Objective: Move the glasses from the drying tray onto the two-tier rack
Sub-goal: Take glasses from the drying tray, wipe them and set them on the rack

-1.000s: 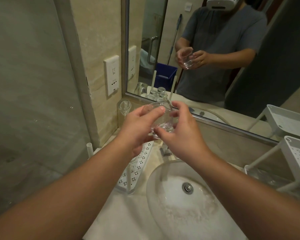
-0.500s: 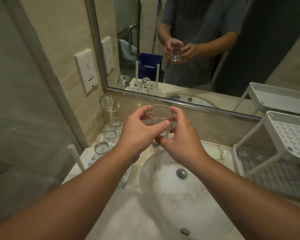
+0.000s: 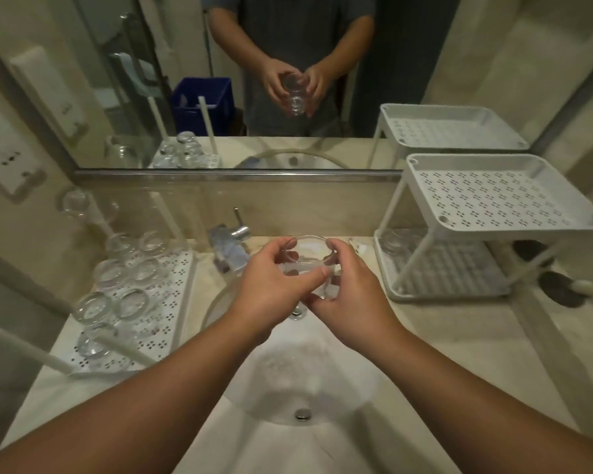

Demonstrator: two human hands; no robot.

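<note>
Over the sink, both hands hold one clear glass [image 3: 309, 256] upright, mouth up. My left hand [image 3: 271, 292] grips it from the left with thumb across its front; my right hand [image 3: 351, 295] grips it from the right and below. The white perforated drying tray [image 3: 166, 295] lies on the counter at left with several clear glasses [image 3: 127, 268] standing on it. The white two-tier rack [image 3: 493, 196] stands at right; its top shelf is bare and one glass [image 3: 396, 242] sits on the lower shelf's back left corner.
A white round sink [image 3: 298, 381] with a chrome tap [image 3: 231, 234] lies below my hands. A wall mirror [image 3: 288, 80] runs behind the counter. A dark round object [image 3: 562, 292] lies right of the rack. Sockets [image 3: 7, 159] are on the left wall.
The view has swung right and down, bringing the whole rack into sight. Both hands keep hold of the glass, now lower and centred over the sink.
</note>
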